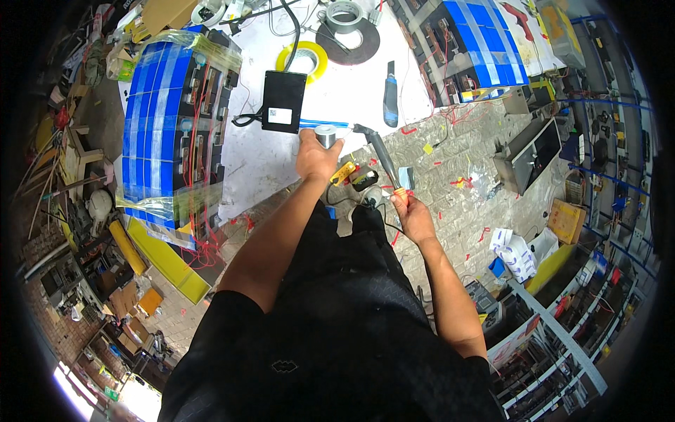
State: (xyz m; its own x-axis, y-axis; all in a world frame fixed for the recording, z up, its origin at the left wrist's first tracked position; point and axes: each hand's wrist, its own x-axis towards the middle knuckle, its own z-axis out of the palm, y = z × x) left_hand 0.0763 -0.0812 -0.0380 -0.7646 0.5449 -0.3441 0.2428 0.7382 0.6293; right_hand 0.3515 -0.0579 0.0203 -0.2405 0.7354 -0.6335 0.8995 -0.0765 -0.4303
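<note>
My left hand (pixel 315 158) is at the near edge of the white tabletop (pixel 257 163), its fingers closed around a small spool of solder wire (pixel 325 133). In my right hand (pixel 415 218) is a soldering iron (pixel 384 156), gripped by its orange handle and slanting up and left. The iron's bent tip reaches the ends of blue wires (pixel 327 124); whether they touch I cannot tell. These wires run from a flat black box (pixel 283 102) with a white label, lying just beyond my left hand.
A blue-wrapped battery pack (pixel 151 126) stands left, another (pixel 485 46) at the far right. A utility knife (pixel 390 95), yellow tape roll (pixel 320 62) and grey tape roll (pixel 344 17) lie on the table. A dark metal case (pixel 531 156) stands right; red scraps litter the floor.
</note>
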